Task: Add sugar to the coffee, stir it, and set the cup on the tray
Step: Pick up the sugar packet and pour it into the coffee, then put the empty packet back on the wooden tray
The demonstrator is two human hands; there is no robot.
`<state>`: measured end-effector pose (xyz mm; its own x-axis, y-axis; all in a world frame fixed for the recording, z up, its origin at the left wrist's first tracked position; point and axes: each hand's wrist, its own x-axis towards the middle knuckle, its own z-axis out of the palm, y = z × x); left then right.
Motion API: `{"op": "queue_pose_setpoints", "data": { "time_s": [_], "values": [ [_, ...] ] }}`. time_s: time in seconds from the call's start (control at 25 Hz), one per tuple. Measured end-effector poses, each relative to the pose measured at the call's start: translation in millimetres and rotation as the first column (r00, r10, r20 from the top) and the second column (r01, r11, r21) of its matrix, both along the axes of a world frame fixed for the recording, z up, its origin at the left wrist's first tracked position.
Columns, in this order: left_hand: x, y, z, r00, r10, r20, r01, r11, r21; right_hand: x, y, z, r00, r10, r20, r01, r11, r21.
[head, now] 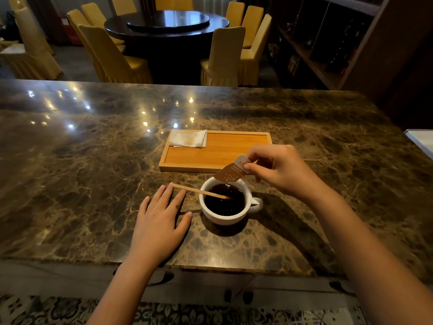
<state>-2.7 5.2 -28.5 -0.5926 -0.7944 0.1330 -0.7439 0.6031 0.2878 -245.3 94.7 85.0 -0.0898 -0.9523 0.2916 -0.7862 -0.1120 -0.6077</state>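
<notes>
A white cup (pixel 225 215) full of dark coffee stands on the marble counter, handle to the right. A wooden stir stick (pixel 196 190) leans in it, its free end pointing left over the rim. My right hand (pixel 278 170) pinches a brown sugar packet (pixel 230 172), tilted with its lower end just above the cup's far rim. My left hand (pixel 161 219) lies flat on the counter left of the cup, fingers spread, fingertips near the stick's end. Behind the cup sits a wooden tray (pixel 218 152).
A folded white napkin (pixel 188 138) lies in the tray's far left corner. The brown marble counter (pixel 93 160) stretches wide on both sides. A white object (pixel 421 141) sits at the right edge. Beyond are yellow-covered chairs and a round dark table.
</notes>
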Motion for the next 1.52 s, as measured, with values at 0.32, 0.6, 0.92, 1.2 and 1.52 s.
{"op": "queue_pose_setpoints", "data": {
  "time_s": [0.32, 0.6, 0.92, 1.2, 1.52],
  "values": [
    [0.4, 0.1, 0.2, 1.000, -0.002, -0.010, 0.002, 1.000, -0.002, -2.0, 0.1, -16.9, 0.820, -0.119, 0.560, 0.144, 0.990, 0.000],
    [0.3, -0.4, -0.9, 1.000, -0.007, -0.011, 0.007, 1.000, -0.006, 1.8, 3.3, -41.3, 0.432, -0.166, 0.886, 0.260, 0.964, 0.054],
    [0.8, 0.1, -0.5, 1.000, -0.002, -0.004, 0.002, 1.000, -0.014, -3.8, 1.5, -44.8, 0.413, -0.190, 0.890, 0.356, 0.934, 0.035],
    [0.4, -0.1, -0.6, 1.000, -0.001, 0.006, 0.001, 1.000, -0.012, -26.7, -8.2, -41.9, 0.402, -0.400, 0.824, 0.523, 0.839, 0.152],
    [0.6, -0.3, 0.1, 1.000, 0.001, 0.015, -0.001, 1.000, -0.013, -56.2, -57.9, -70.4, 0.533, -0.707, 0.464, 0.717, 0.669, 0.195]
  ]
}}
